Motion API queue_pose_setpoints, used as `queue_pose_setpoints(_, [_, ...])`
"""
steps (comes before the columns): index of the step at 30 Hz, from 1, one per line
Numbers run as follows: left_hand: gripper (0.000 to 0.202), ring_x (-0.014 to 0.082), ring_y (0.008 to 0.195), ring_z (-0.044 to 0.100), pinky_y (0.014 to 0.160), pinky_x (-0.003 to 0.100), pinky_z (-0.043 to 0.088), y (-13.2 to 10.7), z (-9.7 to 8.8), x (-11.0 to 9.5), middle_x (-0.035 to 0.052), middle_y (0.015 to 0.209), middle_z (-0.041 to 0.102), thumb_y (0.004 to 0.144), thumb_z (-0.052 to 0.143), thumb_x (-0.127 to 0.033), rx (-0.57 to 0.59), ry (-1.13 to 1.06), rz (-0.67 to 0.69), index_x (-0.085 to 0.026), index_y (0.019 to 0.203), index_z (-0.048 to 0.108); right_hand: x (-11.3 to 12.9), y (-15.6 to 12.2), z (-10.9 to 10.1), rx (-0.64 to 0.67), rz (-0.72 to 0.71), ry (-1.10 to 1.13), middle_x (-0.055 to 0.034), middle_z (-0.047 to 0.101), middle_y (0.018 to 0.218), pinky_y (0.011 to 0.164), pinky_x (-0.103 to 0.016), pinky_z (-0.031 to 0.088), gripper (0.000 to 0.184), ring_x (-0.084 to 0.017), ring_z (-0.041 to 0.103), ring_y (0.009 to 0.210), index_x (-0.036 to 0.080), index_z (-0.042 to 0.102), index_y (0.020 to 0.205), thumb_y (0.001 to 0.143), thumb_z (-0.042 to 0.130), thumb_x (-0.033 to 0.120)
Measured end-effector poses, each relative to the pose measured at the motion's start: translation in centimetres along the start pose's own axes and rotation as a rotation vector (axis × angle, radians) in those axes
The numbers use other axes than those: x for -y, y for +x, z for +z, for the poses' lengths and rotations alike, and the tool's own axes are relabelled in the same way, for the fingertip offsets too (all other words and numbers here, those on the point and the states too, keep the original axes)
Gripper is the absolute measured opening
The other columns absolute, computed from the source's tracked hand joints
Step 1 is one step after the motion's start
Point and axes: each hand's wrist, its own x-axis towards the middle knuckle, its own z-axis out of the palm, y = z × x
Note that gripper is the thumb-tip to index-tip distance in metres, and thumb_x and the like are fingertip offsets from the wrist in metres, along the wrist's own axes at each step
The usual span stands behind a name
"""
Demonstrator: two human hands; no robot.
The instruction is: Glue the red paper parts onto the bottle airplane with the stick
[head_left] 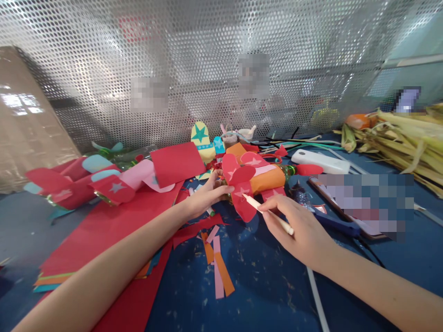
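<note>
A toy airplane (268, 181) made from a plastic bottle wrapped in orange paper lies in the middle, with red paper wings and tail fins bearing pale stars. My left hand (211, 193) grips its tail end; part of the bottle is hidden behind the fins. My right hand (297, 228) is closed around a white marker (277, 220), its tip at the star on the lower red fin (242, 203). Under my left hand is another marker (210, 211), partly covered. Orange and pink paper strips (217, 267) lie on the blue table just below.
Red paper sheets (114, 230) and finished-looking red planes (65, 184) spread on the left. To the right lie a phone (360, 207), a dark blue tool (341, 225), a white case (320, 161) and dried husks (404, 143). A perforated metal panel (207, 55) stands behind.
</note>
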Motion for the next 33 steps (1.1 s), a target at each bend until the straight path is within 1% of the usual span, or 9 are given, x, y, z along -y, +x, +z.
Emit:
queue_pose_setpoints(4, [0.051, 0.0243, 0.108, 0.063, 0.095, 0.042, 0.047, -0.06, 0.01, -0.11, 0.0043, 0.108, 0.065, 0.072, 0.072, -0.031, -0.001, 0.003, -0.001, -0.024, 0.111, 0.041, -0.01, -0.06, 0.06, 0.009, -0.003, -0.007, -0.0026, 0.063, 0.076, 0.061, -0.029, 0.048, 0.010, -0.015, 0.061, 0.067, 0.021, 0.050, 0.090, 0.093, 0.042, 0.018])
queue_pose_setpoints(8, [0.051, 0.0253, 0.107, 0.062, 0.094, 0.042, 0.047, -0.18, 0.15, -0.27, 0.0061, 0.109, 0.065, 0.071, 0.072, -0.031, -0.004, 0.007, -0.008, -0.023, 0.111, 0.042, -0.07, -0.09, 0.09, -0.009, 0.007, 0.003, -0.0032, 0.064, 0.079, 0.065, -0.029, 0.049, 0.009, -0.015, 0.062, 0.071, 0.021, 0.050, 0.090, 0.093, 0.042, 0.019])
queue_pose_setpoints(12, [0.054, 0.0260, 0.109, 0.062, 0.096, 0.043, 0.046, -0.17, 0.11, -0.18, 0.0071, 0.111, 0.065, 0.072, 0.072, -0.031, -0.004, 0.001, -0.002, -0.023, 0.115, 0.042, -0.11, -0.05, 0.07, 0.021, 0.010, 0.000, -0.0029, 0.064, 0.077, 0.061, -0.029, 0.048, 0.010, -0.015, 0.061, 0.068, 0.021, 0.051, 0.090, 0.093, 0.041, 0.019])
queue_pose_setpoints(17, [0.053, 0.0264, 0.110, 0.062, 0.096, 0.044, 0.046, -0.06, -0.07, 0.00, 0.0066, 0.110, 0.065, 0.073, 0.072, -0.031, 0.008, 0.006, 0.000, -0.023, 0.116, 0.042, -0.08, -0.02, 0.09, -0.002, 0.009, -0.002, -0.0036, 0.065, 0.079, 0.063, -0.030, 0.049, 0.009, -0.016, 0.062, 0.070, 0.021, 0.050, 0.090, 0.093, 0.042, 0.020])
queue_pose_setpoints(21, [0.054, 0.0260, 0.111, 0.062, 0.097, 0.044, 0.046, 0.00, -0.08, 0.07, 0.0067, 0.111, 0.065, 0.073, 0.071, -0.031, 0.004, 0.010, 0.007, -0.023, 0.116, 0.040, -0.04, -0.05, 0.16, 0.022, 0.020, -0.012, -0.0034, 0.064, 0.077, 0.060, -0.029, 0.047, 0.011, -0.016, 0.062, 0.068, 0.021, 0.050, 0.089, 0.093, 0.040, 0.020])
queue_pose_setpoints(29, [0.049, 0.0254, 0.110, 0.062, 0.097, 0.044, 0.046, -0.01, -0.02, 0.00, 0.0062, 0.110, 0.065, 0.072, 0.072, -0.030, 0.006, 0.005, 0.003, -0.023, 0.110, 0.041, 0.00, 0.02, 0.08, 0.031, 0.010, -0.025, -0.0020, 0.062, 0.072, 0.058, -0.028, 0.046, 0.011, -0.015, 0.059, 0.063, 0.021, 0.050, 0.087, 0.092, 0.040, 0.019])
queue_pose_setpoints(33, [0.049, 0.0248, 0.110, 0.062, 0.096, 0.043, 0.046, -0.02, -0.05, 0.01, 0.0052, 0.111, 0.065, 0.073, 0.071, -0.031, 0.004, 0.008, 0.005, -0.024, 0.111, 0.041, 0.05, 0.09, 0.02, 0.017, -0.002, -0.025, -0.0025, 0.063, 0.074, 0.059, -0.028, 0.047, 0.010, -0.016, 0.060, 0.065, 0.021, 0.049, 0.087, 0.092, 0.041, 0.018])
